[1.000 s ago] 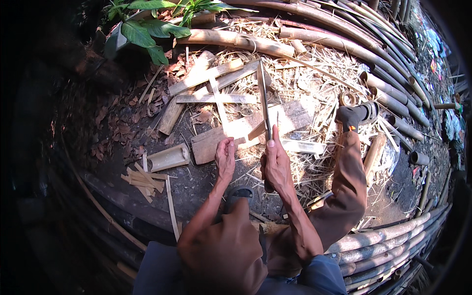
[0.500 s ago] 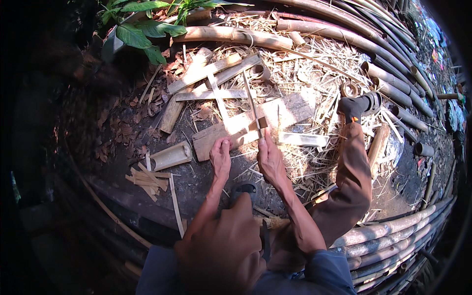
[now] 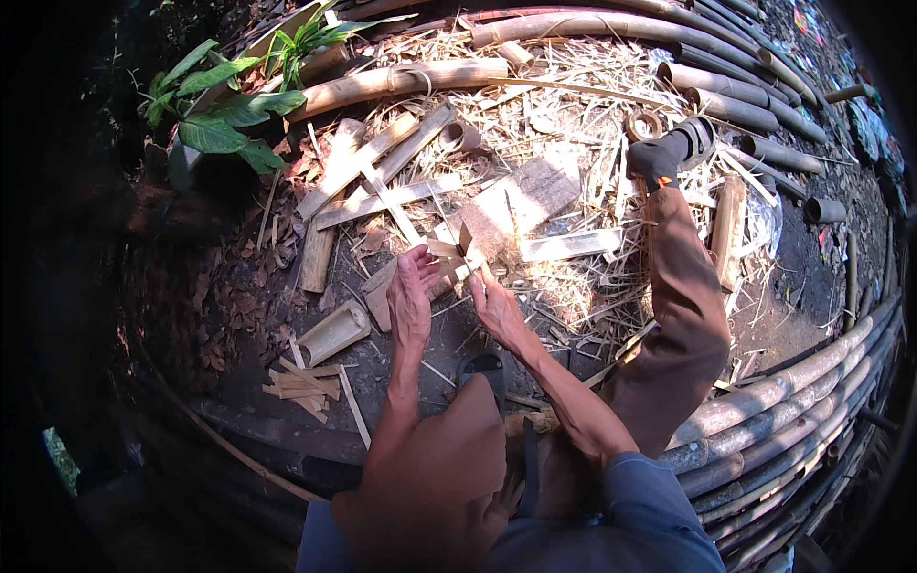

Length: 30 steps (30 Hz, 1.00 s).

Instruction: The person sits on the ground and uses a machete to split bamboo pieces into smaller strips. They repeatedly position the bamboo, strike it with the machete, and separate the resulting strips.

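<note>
My right hand is closed round the lower end of what looks like a long, narrow-bladed knife, its thin blade pointing away from me. Short, flat bamboo pieces stick out at angles around the blade, just beyond my right fingers. Close on their left is my left hand, its palm partly turned up and fingers loosely extended; whether the fingertips touch the bamboo cannot be made out. Beneath both hands lies a wooden plank, partly covered by them.
Split bamboo strips lie beyond my hands. A half bamboo section and thin slats are at left. Shavings cover the ground. Bamboo poles lie at lower right; my outstretched leg is at right.
My left fingers have loosened from a pinch. The bamboo at the blade now shows as splayed pieces. The knife has tilted left, and the view has shifted.
</note>
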Tool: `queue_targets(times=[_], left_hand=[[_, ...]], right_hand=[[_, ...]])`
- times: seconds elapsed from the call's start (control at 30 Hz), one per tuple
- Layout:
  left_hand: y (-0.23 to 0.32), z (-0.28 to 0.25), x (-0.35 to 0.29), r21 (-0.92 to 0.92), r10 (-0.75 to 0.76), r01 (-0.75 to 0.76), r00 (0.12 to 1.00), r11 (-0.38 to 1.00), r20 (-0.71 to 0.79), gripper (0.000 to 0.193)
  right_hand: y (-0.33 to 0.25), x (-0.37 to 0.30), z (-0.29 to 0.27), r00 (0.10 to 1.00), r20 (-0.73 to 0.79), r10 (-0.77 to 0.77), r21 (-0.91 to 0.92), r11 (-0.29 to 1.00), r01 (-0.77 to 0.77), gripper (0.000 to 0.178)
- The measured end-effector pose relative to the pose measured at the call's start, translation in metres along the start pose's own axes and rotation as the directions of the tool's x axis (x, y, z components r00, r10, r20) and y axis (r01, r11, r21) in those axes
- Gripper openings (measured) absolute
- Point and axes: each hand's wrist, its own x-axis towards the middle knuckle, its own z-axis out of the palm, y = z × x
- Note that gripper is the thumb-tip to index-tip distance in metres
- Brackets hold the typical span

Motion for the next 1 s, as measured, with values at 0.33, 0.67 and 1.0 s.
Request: queue_targets(times=[0.33,0.67,1.0], left_hand=[[0.006,-0.012,0.039,0.384,0.098,-0.057,0.991,0.922,-0.087,0.054],[0.005,0.005,0.024,0.604,0.219,-0.192,0.975,0.774,0.031,0.052],[0.017,0.022,0.018,0.537,0.219,-0.206,0.975,0.818,0.041,0.046]], right_hand=[[-0.009,-0.023,0.008,0.986,-0.119,-0.116,-0.204,0.975,0.09,0.073],[-0.033,-0.027,-0.006,0.987,-0.106,-0.124,0.114,0.984,0.136,0.029],[0.018,-0.003,-0.01,0.987,0.052,0.152,0.187,0.969,-0.159,0.024]])
